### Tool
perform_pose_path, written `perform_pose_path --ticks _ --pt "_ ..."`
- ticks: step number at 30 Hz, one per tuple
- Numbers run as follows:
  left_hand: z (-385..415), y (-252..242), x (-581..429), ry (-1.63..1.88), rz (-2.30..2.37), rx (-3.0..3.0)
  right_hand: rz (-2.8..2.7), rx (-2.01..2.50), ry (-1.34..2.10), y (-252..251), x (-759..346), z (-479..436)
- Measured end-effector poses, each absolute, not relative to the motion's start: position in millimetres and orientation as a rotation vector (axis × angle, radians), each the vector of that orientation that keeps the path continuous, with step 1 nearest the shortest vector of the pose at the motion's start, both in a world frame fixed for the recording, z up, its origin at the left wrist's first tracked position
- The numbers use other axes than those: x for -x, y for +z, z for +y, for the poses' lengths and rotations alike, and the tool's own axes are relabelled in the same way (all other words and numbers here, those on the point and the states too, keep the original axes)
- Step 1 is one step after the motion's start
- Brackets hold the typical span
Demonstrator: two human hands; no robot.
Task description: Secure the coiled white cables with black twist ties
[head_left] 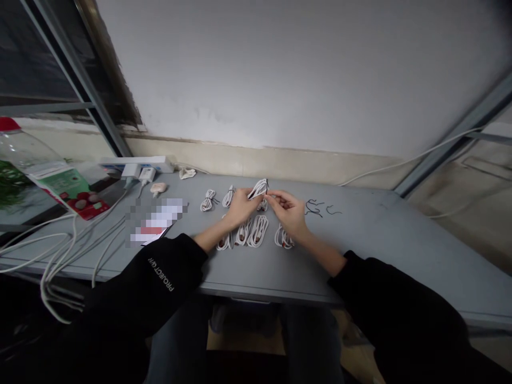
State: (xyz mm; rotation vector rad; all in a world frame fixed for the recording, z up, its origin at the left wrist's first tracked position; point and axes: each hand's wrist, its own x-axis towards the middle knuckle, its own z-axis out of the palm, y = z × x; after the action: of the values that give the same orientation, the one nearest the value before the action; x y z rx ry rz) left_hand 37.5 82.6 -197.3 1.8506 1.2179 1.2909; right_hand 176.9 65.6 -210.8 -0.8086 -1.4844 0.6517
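Note:
Over the middle of the desk, a coiled white cable is gripped in my left hand, its loops sticking out past the fingers. My right hand pinches a thin black twist tie that runs around the coil. Below the hands lie several coils without visible ties, among them a white cable coil and another coil under my right wrist. A tied cable bundle rests to the left, and another bundle is beside my left hand. Loose black twist ties are scattered right of my right hand.
On the left stand a power strip with plugged-in chargers, a pinkish plug and a blurred-out phone-like object. A clear bottle with a green-red label is farther left, near trailing white cables. A wall backs the desk.

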Motion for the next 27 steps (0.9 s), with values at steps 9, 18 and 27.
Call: perform_pose_path --ticks 9,18,27 --pt "82.0 -191.0 -38.7 1.158 1.247 -1.611 -1.550 0.677 0.739 -216.4 -177.1 69.9" --pt "63.1 -180.6 -40.2 0.610 1.791 -2.514 -1.523 0.740 0.648 -209.9 -177.2 66.1" --pt "68.7 -183.8 -34.8 0.807 1.810 -2.340 -1.516 0.766 0.881 -214.8 -176.0 70.6"
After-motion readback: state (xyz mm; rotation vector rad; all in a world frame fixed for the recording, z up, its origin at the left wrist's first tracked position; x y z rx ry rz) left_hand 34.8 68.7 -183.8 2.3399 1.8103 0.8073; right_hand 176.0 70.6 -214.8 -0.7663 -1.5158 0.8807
